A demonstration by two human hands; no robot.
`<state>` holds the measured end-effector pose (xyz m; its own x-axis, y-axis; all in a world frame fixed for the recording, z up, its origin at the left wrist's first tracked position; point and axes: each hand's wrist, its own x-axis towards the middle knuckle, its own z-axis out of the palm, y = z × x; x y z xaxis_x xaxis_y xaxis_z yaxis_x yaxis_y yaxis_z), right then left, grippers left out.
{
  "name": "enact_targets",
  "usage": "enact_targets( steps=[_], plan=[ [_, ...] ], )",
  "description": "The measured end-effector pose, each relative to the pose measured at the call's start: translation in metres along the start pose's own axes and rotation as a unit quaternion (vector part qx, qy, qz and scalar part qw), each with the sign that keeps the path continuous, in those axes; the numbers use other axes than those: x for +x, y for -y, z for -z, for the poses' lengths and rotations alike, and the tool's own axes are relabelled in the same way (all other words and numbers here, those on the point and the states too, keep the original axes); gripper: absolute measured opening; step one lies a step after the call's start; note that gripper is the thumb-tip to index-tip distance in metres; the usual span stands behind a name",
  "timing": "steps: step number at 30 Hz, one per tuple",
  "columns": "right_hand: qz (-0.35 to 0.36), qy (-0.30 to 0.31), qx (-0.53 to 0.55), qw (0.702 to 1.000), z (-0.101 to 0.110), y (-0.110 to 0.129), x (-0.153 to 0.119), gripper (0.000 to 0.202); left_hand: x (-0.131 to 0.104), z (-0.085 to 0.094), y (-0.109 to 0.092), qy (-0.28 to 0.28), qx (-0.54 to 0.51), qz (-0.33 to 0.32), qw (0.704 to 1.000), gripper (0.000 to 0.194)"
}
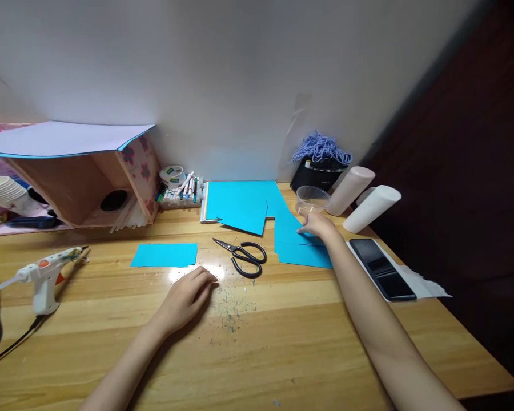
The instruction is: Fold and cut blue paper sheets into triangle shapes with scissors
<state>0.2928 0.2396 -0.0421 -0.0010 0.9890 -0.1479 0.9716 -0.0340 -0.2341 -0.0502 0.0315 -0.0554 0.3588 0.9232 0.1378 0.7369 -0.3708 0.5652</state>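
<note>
My left hand [192, 298] rests on the table with its fingers loosely bent and nothing visible in them. Just beyond it lies a blue paper strip [165, 255]. Black-handled scissors [244, 256] lie to its right, blades pointing left. My right hand [319, 225] reaches over blue paper sheets [302, 254], thumb spread away from the fingers. Its fingertips are at the near side of a clear plastic cup [313, 197]; whether they touch it I cannot tell. More blue paper [240, 200] lies on a stack left of the cup.
A glue gun [47, 279] with its cord stands at left, before an open decorated box [143, 171]. Markers [188, 188] sit by the wall. At right are a black holder with purple yarn [321, 147], two white rolls [372, 209] and a phone [382, 268].
</note>
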Motion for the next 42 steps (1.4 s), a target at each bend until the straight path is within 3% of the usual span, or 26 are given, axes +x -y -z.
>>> enact_targets(
  steps=[16, 21, 24, 26, 28, 31, 33, 36, 40, 42],
  plan=[
    [0.023, 0.064, 0.026, 0.997, -0.007, -0.006, 0.008, 0.015, 0.000, -0.002, 0.004, -0.025, -0.016, 0.042, 0.999, 0.023],
    [0.057, 0.045, 0.049, 0.996, -0.007, -0.003, 0.008, 0.016, 0.000, -0.002, 0.004, -0.027, -0.011, 0.038, 0.999, 0.023],
    [0.103, 0.013, 0.082, 0.991, 0.003, 0.005, 0.002, 0.011, -0.001, -0.002, 0.005, -0.030, -0.013, 0.038, 0.999, 0.023],
    [0.174, -0.018, 0.152, 0.973, 0.016, 0.017, -0.009, 0.014, -0.002, -0.002, 0.005, -0.030, -0.020, 0.040, 0.999, 0.023],
    [0.246, -0.034, 0.256, 0.934, 0.029, 0.033, -0.026, 0.021, -0.002, -0.001, 0.004, -0.031, -0.029, 0.048, 0.998, 0.022],
    [0.268, -0.003, 0.366, 0.891, 0.038, 0.061, -0.052, 0.030, -0.003, 0.001, 0.000, -0.039, -0.055, 0.071, 0.995, 0.024],
    [0.271, 0.052, 0.389, 0.879, 0.031, 0.080, -0.065, 0.032, -0.003, 0.001, -0.003, -0.048, -0.086, 0.090, 0.991, 0.027],
    [0.317, 0.130, 0.378, 0.860, 0.004, 0.106, -0.076, 0.029, -0.002, 0.001, -0.004, -0.072, -0.183, 0.121, 0.973, 0.035],
    [0.367, 0.223, 0.376, 0.821, -0.036, 0.128, -0.083, 0.024, 0.001, 0.000, 0.003, -0.109, -0.371, 0.164, 0.908, 0.039],
    [0.370, 0.240, 0.379, 0.813, -0.048, 0.134, -0.088, 0.024, 0.001, -0.001, 0.007, -0.107, -0.402, 0.201, 0.887, 0.036]
  ],
)
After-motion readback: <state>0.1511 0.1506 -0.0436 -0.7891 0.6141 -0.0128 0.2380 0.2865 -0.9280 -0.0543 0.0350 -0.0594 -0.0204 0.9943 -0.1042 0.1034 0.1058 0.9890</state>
